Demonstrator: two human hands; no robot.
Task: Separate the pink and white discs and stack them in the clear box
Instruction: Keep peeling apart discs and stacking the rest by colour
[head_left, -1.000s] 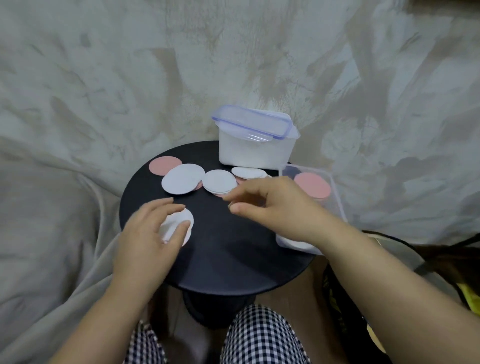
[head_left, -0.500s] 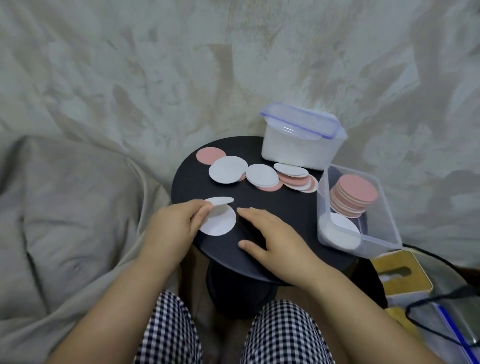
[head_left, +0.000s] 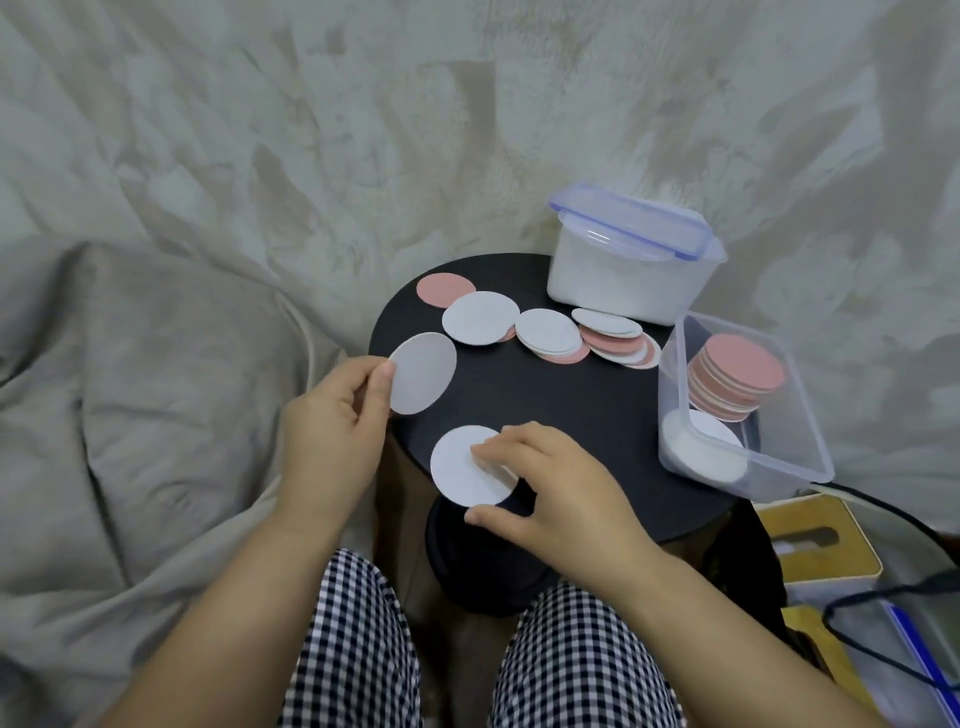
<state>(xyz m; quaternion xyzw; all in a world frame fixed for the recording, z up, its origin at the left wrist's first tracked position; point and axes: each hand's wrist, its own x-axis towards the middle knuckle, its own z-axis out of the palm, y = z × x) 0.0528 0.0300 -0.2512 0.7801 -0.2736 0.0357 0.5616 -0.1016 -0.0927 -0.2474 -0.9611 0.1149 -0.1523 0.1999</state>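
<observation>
My knees in checked trousers (head_left: 358, 639) sit closest, either side of the dark pedestal under the round black table (head_left: 561, 405). At the table's near edge my right hand (head_left: 550, 488) lies on a white disc (head_left: 457, 478). The fingertips press on its top with the fingers barely bent. The thumb sits just beside its near rim, and I cannot tell whether it touches. That disc is thin, matte and round, and it overhangs the table's edge a little.

My left hand (head_left: 332, 431) is off the table's left side, pinching a pale disc (head_left: 423, 371) by its rim between thumb and fingers. The disc is tilted up, clear of the tabletop, and looks slightly see-through. Between these two discs and the far row is bare, smooth black tabletop, the widest room for moving.

Beyond, a loose row (head_left: 545, 332) of overlapping pink and white discs runs along the far side, with a single pink disc (head_left: 444, 290) at its left end. At the table's right edge sits the clear box (head_left: 810, 467), rigid plastic with rounded corners. Inside it, a pink stack (head_left: 735, 374) leans at the far end and a white stack (head_left: 701, 454) lies at the near end. Behind it a lidded tub (head_left: 623, 275) with blue-edged clips stands at the back rim. Crumpled beige cloth (head_left: 156, 364) surrounds everything, and a wooden tissue box (head_left: 815, 545) sits low on the right.
</observation>
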